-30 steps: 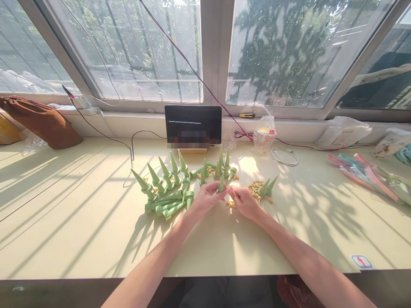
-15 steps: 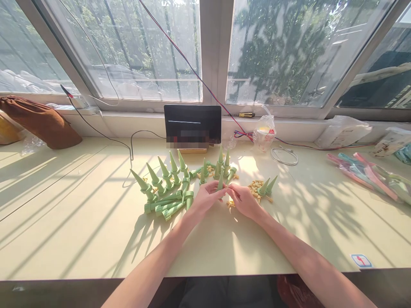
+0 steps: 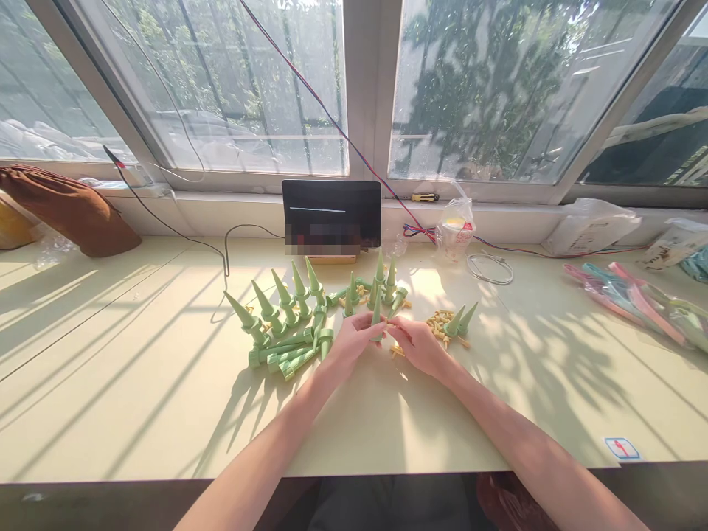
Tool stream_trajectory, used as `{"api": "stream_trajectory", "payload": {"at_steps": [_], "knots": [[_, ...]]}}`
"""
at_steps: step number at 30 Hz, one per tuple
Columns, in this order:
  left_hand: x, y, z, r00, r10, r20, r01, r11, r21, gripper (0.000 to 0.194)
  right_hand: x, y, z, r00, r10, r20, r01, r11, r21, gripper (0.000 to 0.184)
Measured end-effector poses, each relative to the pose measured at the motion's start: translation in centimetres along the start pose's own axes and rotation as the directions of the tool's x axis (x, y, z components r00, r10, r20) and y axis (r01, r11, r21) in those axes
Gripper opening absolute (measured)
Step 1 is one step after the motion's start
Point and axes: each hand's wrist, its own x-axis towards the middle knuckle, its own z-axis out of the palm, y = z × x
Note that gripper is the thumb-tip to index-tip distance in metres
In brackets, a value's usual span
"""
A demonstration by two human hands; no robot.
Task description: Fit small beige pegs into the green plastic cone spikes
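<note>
My left hand (image 3: 357, 338) is closed around a green watering spike (image 3: 377, 313), whose pointed end stands upward. Close beside it, my right hand (image 3: 416, 341) pinches a small yellow valve at the spike's side; the fingers hide most of it. Several finished-looking green spikes (image 3: 286, 299) stand in a row at left, with green tubes (image 3: 296, 361) lying in front of them. Behind my hands more green spikes (image 3: 391, 274) stand among yellow pieces. To the right, a pile of yellow valves (image 3: 439, 322) lies against two green spikes (image 3: 462, 321). A few yellow valves (image 3: 397, 351) lie under my right hand.
A dark tablet screen (image 3: 332, 214) stands at the back of the table (image 3: 166, 413). Along the window are a bagged cup (image 3: 456, 228), a coiled white cable (image 3: 490, 270) and a yellow-handled cutter (image 3: 425, 198). Bagged coloured items (image 3: 636, 302) lie at right, a brown bag (image 3: 82, 214) at left.
The spike in my left hand has shifted slightly left and its tip is a little lower. My right hand has moved slightly left with it. Other things stay put.
</note>
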Motion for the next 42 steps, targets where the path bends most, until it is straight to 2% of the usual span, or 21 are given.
{"api": "stream_trajectory", "payload": {"at_steps": [18,23,42], "knots": [[0.0,0.1,0.1,0.996,0.066,0.055,-0.066,0.998,-0.008,0.026,0.0,0.7,0.2,0.999,-0.022,-0.045,0.018,0.997,-0.072,0.035],[-0.1,0.3,0.2,0.994,0.09,0.061,-0.091,0.996,0.007,0.028,0.0,0.8,0.4,0.997,-0.009,-0.071,0.006,0.999,-0.053,0.036],[0.0,0.3,0.2,0.986,0.155,0.069,-0.157,0.987,0.034,0.023,-0.1,1.2,0.4,0.998,0.011,-0.055,-0.012,1.0,-0.018,0.036]]}}
